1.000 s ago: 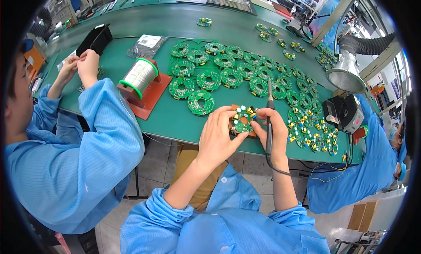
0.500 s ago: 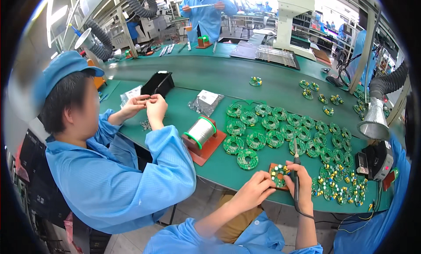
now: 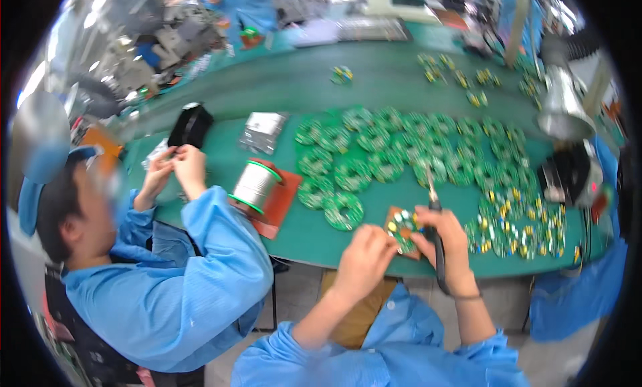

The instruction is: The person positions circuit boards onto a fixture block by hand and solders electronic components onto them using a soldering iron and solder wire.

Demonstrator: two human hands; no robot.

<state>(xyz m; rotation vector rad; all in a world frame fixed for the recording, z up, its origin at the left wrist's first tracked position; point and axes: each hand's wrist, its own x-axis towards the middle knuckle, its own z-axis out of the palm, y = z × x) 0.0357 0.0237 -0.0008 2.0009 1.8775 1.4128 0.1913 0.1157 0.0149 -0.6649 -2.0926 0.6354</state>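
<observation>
A round green circuit board (image 3: 402, 227) with yellow parts sits at the table's near edge, and both my hands are at it. My left hand (image 3: 364, 253) pinches its left side. My right hand (image 3: 444, 236) touches its right side and also grips a black soldering iron (image 3: 435, 216), which points upward away from me. Its cord runs down past my right wrist. The picture is blurred, so the fingertips are hard to make out.
Many ring-shaped green boards (image 3: 394, 153) cover the green table (image 3: 294, 93). A solder spool (image 3: 254, 184) lies on a red mat (image 3: 279, 203). A co-worker in blue (image 3: 167, 280) works at the left. A fume hood (image 3: 565, 113) and black stand (image 3: 568, 176) stand at right.
The view has swung back and forth, so the scene shifted. My hands stay on the round board with the iron; the co-worker keeps both hands raised together.
</observation>
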